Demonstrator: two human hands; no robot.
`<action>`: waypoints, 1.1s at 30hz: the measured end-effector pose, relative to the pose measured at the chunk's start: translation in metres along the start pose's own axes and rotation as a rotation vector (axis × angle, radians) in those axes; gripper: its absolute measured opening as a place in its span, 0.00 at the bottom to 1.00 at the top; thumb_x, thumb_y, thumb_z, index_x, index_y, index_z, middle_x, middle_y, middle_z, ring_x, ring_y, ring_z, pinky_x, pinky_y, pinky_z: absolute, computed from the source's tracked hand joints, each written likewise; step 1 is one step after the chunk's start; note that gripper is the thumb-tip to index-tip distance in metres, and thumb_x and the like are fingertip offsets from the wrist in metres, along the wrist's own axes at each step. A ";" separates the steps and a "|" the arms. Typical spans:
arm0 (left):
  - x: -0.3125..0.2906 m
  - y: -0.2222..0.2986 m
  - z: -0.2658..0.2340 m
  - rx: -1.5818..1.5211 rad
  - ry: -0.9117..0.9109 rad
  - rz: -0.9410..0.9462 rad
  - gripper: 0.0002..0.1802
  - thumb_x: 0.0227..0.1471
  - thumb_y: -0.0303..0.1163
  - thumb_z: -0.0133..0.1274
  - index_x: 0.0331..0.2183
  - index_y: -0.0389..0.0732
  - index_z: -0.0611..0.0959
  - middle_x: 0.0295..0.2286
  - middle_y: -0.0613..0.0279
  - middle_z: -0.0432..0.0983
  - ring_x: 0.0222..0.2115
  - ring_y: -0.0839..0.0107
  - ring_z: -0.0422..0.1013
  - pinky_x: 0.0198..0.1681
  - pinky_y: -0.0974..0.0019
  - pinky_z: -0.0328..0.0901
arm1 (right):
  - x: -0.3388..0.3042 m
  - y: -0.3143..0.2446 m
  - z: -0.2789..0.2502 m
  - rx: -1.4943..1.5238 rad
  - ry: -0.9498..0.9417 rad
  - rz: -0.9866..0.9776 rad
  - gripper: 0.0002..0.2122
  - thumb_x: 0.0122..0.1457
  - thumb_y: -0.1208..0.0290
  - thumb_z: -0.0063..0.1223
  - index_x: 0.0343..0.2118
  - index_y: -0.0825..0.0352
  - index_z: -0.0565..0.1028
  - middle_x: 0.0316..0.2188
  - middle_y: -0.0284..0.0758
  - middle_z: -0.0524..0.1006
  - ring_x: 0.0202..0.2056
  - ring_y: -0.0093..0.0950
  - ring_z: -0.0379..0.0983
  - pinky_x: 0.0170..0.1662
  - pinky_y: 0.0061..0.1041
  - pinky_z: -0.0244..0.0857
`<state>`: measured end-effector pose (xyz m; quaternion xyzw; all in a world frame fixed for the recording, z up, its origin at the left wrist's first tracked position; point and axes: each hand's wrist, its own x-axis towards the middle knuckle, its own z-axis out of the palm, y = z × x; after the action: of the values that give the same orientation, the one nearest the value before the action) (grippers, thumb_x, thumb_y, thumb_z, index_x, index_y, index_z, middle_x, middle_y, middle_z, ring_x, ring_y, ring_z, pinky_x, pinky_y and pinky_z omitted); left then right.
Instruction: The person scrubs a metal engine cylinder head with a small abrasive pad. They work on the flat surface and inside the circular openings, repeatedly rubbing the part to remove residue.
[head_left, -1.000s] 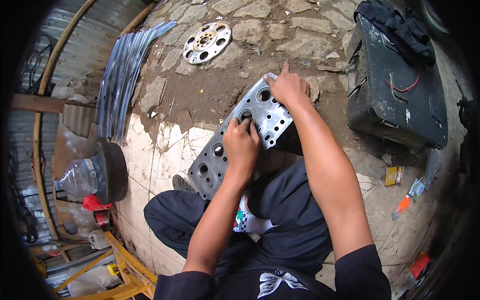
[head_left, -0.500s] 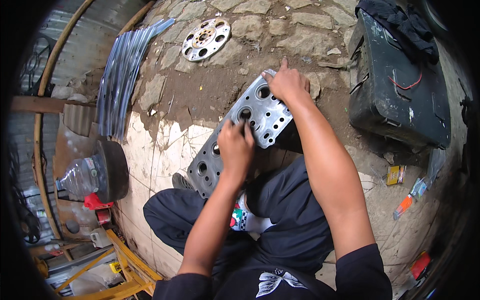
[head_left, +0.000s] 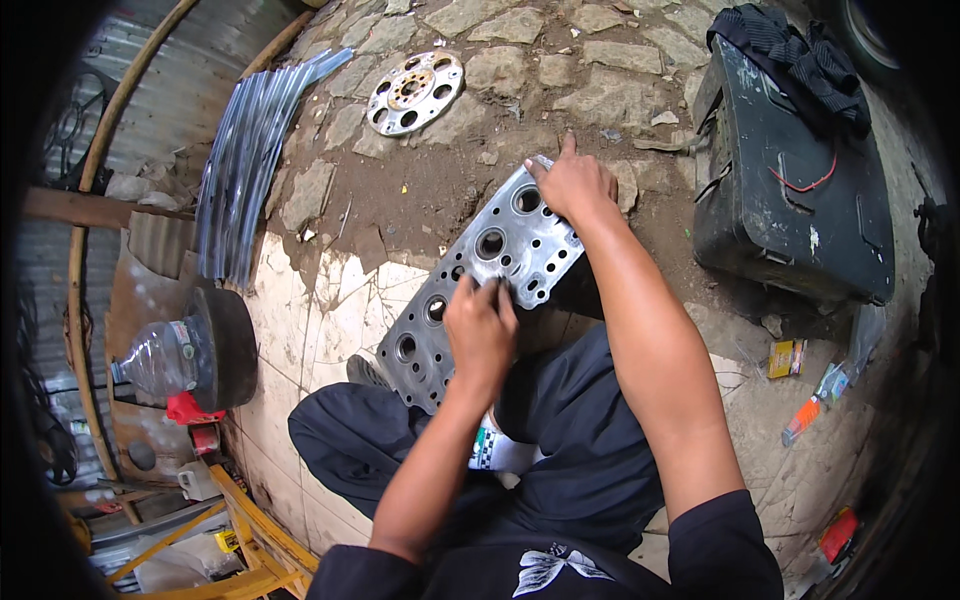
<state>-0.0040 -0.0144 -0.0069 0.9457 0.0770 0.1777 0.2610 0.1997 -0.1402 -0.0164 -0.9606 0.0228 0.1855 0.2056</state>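
The metal block (head_left: pixel 475 267) is sitting by the legs (head_left: pixel 590 430); the left hand (head_left: pixel 483 325) is bunching its fingers on it; the right hand (head_left: pixel 577 187) is touching its far corner; I cannot tell if either is gripping; right of the block, a yellow box (head_left: pixel 787 357) is showing tiny print.

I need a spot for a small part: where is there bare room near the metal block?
Pale tiles lie open between the dark round object and the metal block; so does dirt, bar small debris, between block and round metal disc. Crowded: the block itself, where the left hand and right hand are, and the lower-left corner around the yellow frame.
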 end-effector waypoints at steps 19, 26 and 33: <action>-0.006 0.014 -0.004 0.028 -0.039 -0.096 0.09 0.56 0.25 0.62 0.34 0.27 0.88 0.30 0.36 0.77 0.29 0.38 0.76 0.38 0.44 0.71 | -0.001 0.004 0.003 0.051 0.011 -0.010 0.46 0.66 0.34 0.48 0.75 0.68 0.56 0.52 0.61 0.80 0.56 0.57 0.77 0.62 0.54 0.69; 0.036 -0.025 0.015 0.085 0.064 0.054 0.08 0.56 0.26 0.62 0.33 0.30 0.88 0.30 0.39 0.76 0.28 0.39 0.75 0.36 0.46 0.71 | 0.001 -0.001 0.005 0.068 0.038 -0.022 0.46 0.66 0.33 0.48 0.75 0.67 0.56 0.52 0.61 0.80 0.56 0.57 0.78 0.62 0.54 0.69; 0.023 -0.017 -0.001 0.016 0.068 0.009 0.08 0.56 0.25 0.63 0.36 0.29 0.89 0.28 0.36 0.76 0.28 0.40 0.74 0.33 0.47 0.68 | -0.002 -0.010 0.005 0.053 0.036 -0.039 0.46 0.65 0.33 0.49 0.74 0.68 0.58 0.53 0.60 0.80 0.57 0.56 0.77 0.62 0.55 0.68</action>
<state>0.0163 0.0064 -0.0078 0.9416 0.0831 0.2101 0.2498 0.1978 -0.1291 -0.0159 -0.9583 0.0129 0.1633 0.2342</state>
